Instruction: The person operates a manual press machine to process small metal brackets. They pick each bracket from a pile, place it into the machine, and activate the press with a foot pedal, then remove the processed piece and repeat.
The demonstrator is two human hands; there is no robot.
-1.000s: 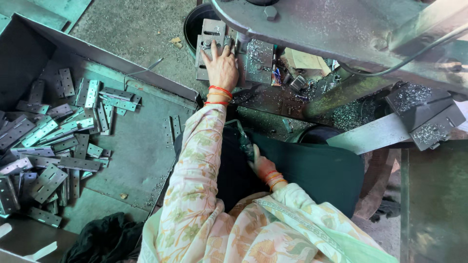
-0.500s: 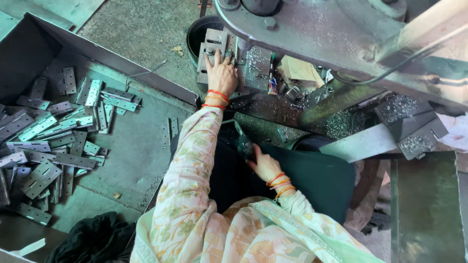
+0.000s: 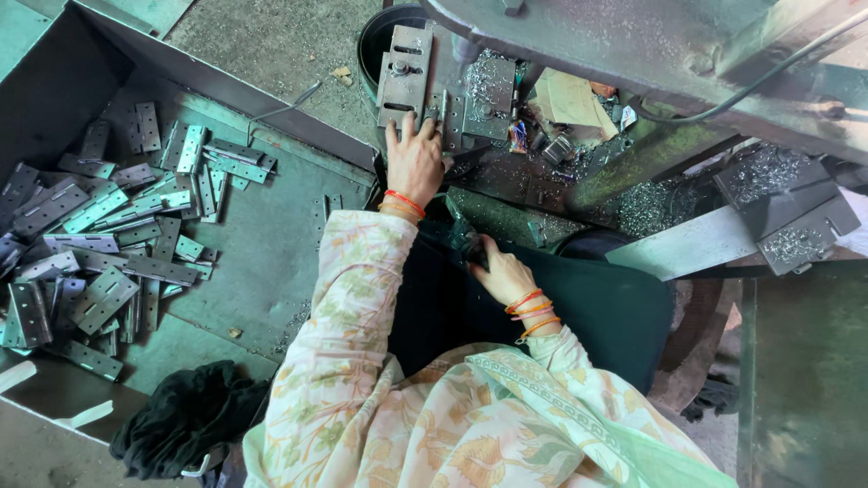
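**Hinge plate held at the press bed**

A slotted steel fixture plate [image 3: 404,77] is seen at the upper middle of the frame, on the machine bed [image 3: 506,172] under a heavy press arm [image 3: 633,41]. The left hand [image 3: 415,163] is laid flat beside it, fingers spread and resting on the bed and on a narrow metal piece [image 3: 443,113] just right of the plate; nothing is gripped. The right hand [image 3: 500,271] is lower, at the centre of the frame, curled around a dark handle or lever [image 3: 463,242]; whether it is fully clenched cannot be told.

The narrow piece is judged stiff, flat and fairly light, with sharp punched edges and an oily, slippery face; it is best taken by its long edges with the fingertips.

One fixture plate and one piece at the fingers are counted. In the green bin [image 3: 271,226] at the left, a loose heap of grey hinge plates [image 3: 99,235] is piled, several dozen, too overlapped for an exact count. One black cloth [image 3: 185,425] lies at the lower left. Metal swarf [image 3: 651,208] is scattered at the right.
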